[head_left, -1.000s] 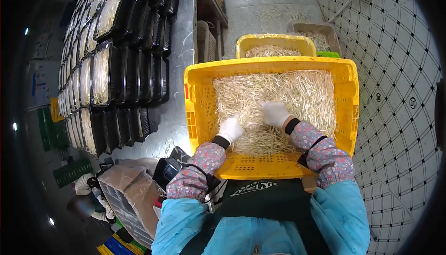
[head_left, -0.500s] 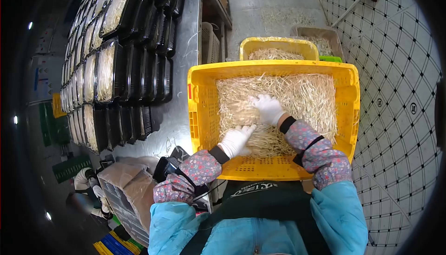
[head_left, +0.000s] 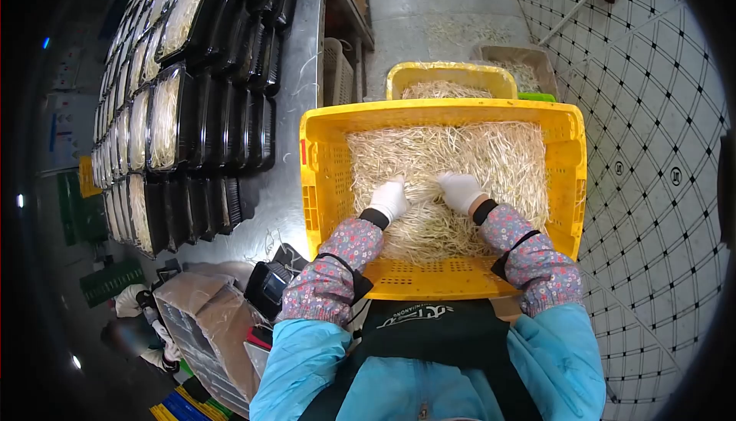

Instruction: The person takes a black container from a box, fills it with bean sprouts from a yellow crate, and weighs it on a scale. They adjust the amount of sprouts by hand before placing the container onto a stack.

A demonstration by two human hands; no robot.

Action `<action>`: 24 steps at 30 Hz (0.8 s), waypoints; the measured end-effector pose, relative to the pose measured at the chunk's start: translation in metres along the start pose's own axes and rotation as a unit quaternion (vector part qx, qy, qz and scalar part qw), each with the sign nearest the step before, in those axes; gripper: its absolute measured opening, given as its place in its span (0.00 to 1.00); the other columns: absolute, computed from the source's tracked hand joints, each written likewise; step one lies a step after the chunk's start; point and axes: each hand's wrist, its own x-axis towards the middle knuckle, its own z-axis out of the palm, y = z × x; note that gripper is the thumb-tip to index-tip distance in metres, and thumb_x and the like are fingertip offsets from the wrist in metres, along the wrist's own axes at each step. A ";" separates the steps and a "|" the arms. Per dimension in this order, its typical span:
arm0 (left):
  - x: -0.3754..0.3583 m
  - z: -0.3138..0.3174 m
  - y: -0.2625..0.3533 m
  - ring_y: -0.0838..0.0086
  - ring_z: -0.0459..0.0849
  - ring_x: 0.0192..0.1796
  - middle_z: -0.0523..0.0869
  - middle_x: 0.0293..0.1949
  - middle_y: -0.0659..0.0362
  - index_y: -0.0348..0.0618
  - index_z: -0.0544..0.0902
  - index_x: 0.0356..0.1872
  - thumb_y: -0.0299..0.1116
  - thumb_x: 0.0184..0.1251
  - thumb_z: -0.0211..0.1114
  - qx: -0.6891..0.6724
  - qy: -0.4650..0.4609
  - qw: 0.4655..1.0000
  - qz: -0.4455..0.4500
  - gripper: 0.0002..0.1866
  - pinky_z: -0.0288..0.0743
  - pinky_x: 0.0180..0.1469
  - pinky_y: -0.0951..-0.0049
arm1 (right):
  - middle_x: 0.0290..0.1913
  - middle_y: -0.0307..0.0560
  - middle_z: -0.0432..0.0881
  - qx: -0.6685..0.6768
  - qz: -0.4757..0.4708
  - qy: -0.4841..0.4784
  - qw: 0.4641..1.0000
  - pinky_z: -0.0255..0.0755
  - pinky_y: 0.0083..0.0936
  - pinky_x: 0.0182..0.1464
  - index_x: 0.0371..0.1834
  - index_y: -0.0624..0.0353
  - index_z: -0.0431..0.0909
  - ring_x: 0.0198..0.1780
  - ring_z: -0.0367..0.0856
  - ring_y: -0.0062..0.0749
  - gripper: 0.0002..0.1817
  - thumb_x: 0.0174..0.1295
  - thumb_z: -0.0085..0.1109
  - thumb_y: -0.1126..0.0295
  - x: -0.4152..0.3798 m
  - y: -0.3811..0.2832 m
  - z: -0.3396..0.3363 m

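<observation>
A yellow perforated crate [head_left: 445, 287] stands in front of me, filled with pale, thin sprouts [head_left: 429, 233]. Both hands wear white gloves. Inside the crate, left of its middle, my left hand [head_left: 389, 199] is closed on sprouts. My right hand [head_left: 460, 192] is closed on sprouts as well, a short way to the right. Strands lie between the two hands, and the fingertips are partly hidden among them.
Stacked black trays [head_left: 211, 122] of sprouts stand on a metal table [head_left: 295, 76] at the left. Behind the crate are a smaller yellow container [head_left: 452, 70] and a grey bin [head_left: 546, 76]. A co-worker [head_left: 146, 321] is at lower left.
My right hand has moved slightly right and down, and my left hand has moved up. Both hands have gone from spread fingers to closed on sprouts.
</observation>
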 end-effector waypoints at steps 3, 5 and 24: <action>-0.008 0.011 -0.020 0.47 0.85 0.49 0.86 0.45 0.42 0.42 0.79 0.52 0.37 0.47 0.76 0.016 0.011 0.998 0.057 0.28 0.78 0.53 0.58 | 0.36 0.56 0.85 0.008 0.035 0.050 0.998 0.79 0.44 0.37 0.41 0.59 0.80 0.36 0.85 0.50 0.10 0.61 0.55 0.67 0.000 0.036 -0.021; -0.029 -0.012 -0.010 0.49 0.85 0.50 0.84 0.50 0.43 0.43 0.80 0.50 0.36 0.48 0.75 -0.001 -0.009 0.999 0.046 0.25 0.79 0.53 0.58 | 0.38 0.54 0.86 0.066 0.096 0.107 0.987 0.79 0.43 0.41 0.40 0.56 0.80 0.39 0.85 0.51 0.10 0.61 0.56 0.65 -0.001 0.051 -0.055; -0.196 -0.082 -0.041 0.75 0.85 0.50 0.88 0.51 0.55 0.35 0.82 0.57 0.29 0.68 0.67 -0.396 0.248 0.884 0.011 0.18 0.77 0.55 0.76 | 0.67 0.65 0.70 0.029 -0.025 -0.070 0.997 0.62 0.46 0.69 0.76 0.65 0.55 0.68 0.69 0.54 0.61 0.46 0.71 0.36 0.027 -0.087 -0.033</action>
